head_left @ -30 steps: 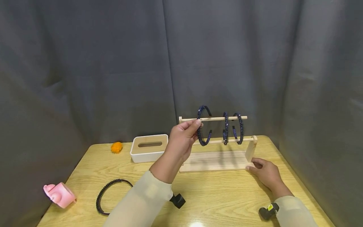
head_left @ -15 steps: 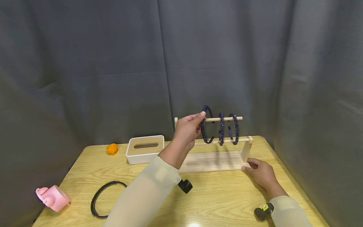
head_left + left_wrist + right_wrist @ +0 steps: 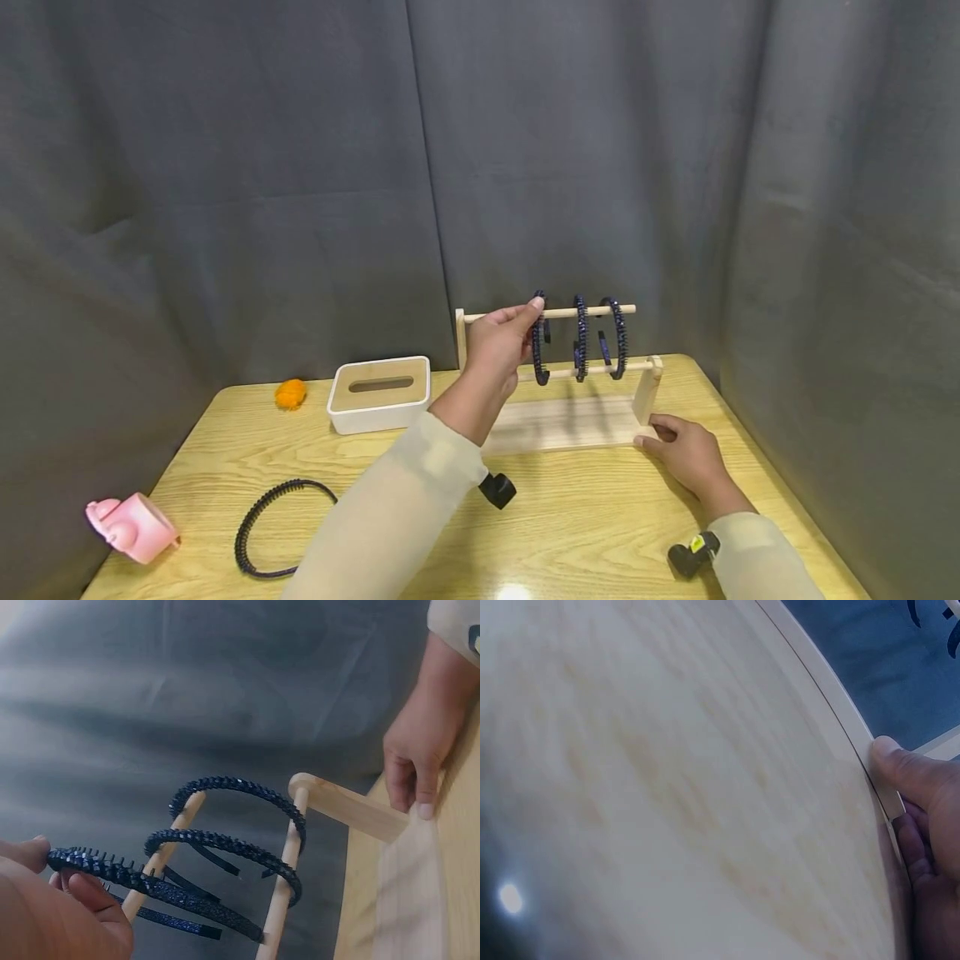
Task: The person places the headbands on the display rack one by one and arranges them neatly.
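My left hand [image 3: 495, 346] pinches a dark blue, toothed headband [image 3: 538, 360] between thumb and fingers, by the upper rod of a wooden rack [image 3: 577, 421]. In the left wrist view the held headband [image 3: 176, 895] slants from the fingertips to the lower rod [image 3: 279, 915]. Two similar headbands, a middle one [image 3: 581, 343] and a right one [image 3: 620, 342], hang across both rods. Low at the rack's right end, my right hand [image 3: 688, 454] grips the base corner. The right wrist view shows its thumb [image 3: 907, 769] on top of the base edge, fingers curled at the end.
Another dark headband [image 3: 243, 533] lies on the table [image 3: 570, 533] at the front left, partly behind the left sleeve. Left of the rack stand a white tissue box [image 3: 378, 396] and an orange pom-pom [image 3: 290, 394]. A pink object [image 3: 135, 527] lies near the left edge. Grey curtains surround the table.
The left hand has brought its headband slightly right along the rods, and the headband has turned to hang more edge-on like the others. The right hand keeps its grip on the base.
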### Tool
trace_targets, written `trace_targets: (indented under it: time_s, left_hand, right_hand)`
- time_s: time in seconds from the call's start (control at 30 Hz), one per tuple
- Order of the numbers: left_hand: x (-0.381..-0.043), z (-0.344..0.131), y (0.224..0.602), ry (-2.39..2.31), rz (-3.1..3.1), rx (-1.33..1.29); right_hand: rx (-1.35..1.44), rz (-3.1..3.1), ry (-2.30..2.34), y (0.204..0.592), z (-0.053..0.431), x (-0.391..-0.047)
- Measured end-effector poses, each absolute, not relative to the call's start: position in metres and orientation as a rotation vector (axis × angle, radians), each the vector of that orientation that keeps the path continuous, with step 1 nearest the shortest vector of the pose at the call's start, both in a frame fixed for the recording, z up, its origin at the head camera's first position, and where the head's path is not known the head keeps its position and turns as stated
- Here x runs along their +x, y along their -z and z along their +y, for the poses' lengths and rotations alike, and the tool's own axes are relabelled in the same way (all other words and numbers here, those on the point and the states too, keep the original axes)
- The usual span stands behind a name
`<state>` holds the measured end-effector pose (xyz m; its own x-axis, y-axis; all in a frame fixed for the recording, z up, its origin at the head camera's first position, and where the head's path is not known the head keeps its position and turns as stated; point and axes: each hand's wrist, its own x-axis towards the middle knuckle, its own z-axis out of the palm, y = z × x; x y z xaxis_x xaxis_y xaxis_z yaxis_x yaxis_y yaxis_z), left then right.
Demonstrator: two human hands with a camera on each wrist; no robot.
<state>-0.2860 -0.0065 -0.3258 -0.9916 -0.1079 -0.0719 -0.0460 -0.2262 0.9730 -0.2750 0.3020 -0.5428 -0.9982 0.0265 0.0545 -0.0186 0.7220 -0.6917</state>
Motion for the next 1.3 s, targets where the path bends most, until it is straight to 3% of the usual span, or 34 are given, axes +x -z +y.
trace_targets:
  time_s: [1.3]
  left_hand:
    - [-0.28, 0.002, 0.344, 2.406, -1.832, 0.096]
  right_hand:
    - [-0.024, -2.859, -1.143, 0.543, 0.304, -0.271]
